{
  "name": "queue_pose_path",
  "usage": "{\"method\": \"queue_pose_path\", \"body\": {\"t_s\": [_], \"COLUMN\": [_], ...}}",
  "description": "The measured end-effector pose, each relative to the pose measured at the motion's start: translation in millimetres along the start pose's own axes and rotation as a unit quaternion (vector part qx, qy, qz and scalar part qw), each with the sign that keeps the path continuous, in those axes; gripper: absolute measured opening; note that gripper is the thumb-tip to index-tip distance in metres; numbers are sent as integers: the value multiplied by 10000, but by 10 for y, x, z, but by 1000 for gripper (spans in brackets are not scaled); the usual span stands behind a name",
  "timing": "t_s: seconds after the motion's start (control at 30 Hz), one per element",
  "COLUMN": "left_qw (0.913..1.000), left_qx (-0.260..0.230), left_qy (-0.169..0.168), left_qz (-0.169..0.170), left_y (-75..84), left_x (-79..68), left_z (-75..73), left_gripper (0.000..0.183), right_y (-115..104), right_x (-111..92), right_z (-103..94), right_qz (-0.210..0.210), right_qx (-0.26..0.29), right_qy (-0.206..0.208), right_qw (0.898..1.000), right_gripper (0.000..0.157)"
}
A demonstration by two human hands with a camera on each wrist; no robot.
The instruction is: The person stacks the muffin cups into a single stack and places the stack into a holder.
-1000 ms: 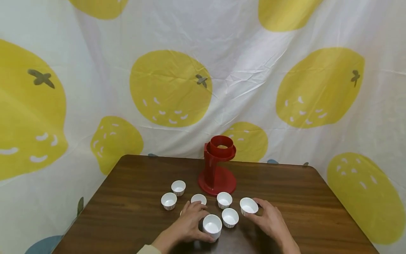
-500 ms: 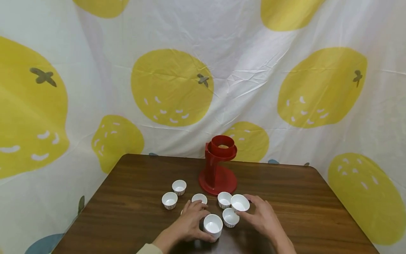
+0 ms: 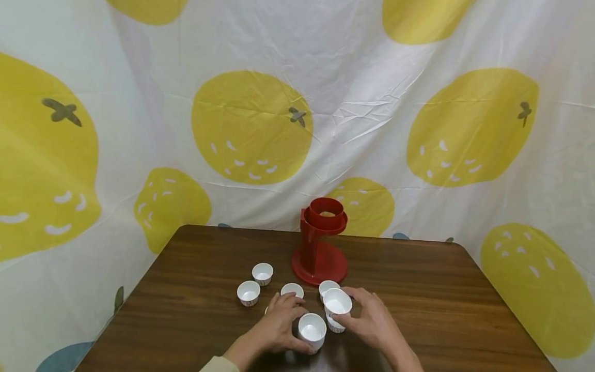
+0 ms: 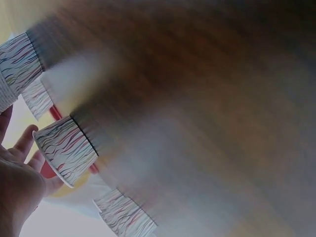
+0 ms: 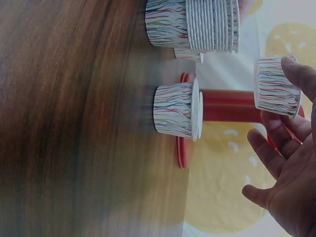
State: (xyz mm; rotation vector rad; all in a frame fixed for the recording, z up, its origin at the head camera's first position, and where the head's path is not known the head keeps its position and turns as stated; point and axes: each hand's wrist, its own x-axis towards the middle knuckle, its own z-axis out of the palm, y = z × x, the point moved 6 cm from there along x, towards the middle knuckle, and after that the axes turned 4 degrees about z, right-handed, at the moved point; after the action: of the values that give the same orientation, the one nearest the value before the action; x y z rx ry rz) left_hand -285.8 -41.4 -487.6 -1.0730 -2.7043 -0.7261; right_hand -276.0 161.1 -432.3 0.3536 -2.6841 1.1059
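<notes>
The right hand (image 3: 372, 320) pinches a white striped cup (image 3: 338, 301) between thumb and fingers, above the tabletop (image 3: 441, 289). A light, level grip should spare its probably thin wall. Its mouth faces up, its axis roughly upright. Just left and nearer, the left hand (image 3: 279, 325) grips a nested stack (image 5: 212, 27), mouth up, long axis upright. Farther away stands a red holder (image 3: 309, 250).
</notes>
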Motion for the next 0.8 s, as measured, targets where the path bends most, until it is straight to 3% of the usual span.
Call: {"method": "queue_pose_path", "body": {"t_s": [0.37, 0.8], "left_qw": [9999, 10000], "left_qx": [-39, -4], "left_qy": [-104, -59], "left_qz": [-80, -51], "left_y": [-18, -6], "left_x": [10, 9], "left_z": [12, 2], "left_gripper": [61, 59], "right_y": [-105, -179], "right_x": [-29, -53], "right_z": [105, 192], "right_qz": [-507, -368], "right_qx": [-69, 112], "right_qy": [-232, -556], "right_qw": [9984, 9977], "right_gripper": [50, 56]}}
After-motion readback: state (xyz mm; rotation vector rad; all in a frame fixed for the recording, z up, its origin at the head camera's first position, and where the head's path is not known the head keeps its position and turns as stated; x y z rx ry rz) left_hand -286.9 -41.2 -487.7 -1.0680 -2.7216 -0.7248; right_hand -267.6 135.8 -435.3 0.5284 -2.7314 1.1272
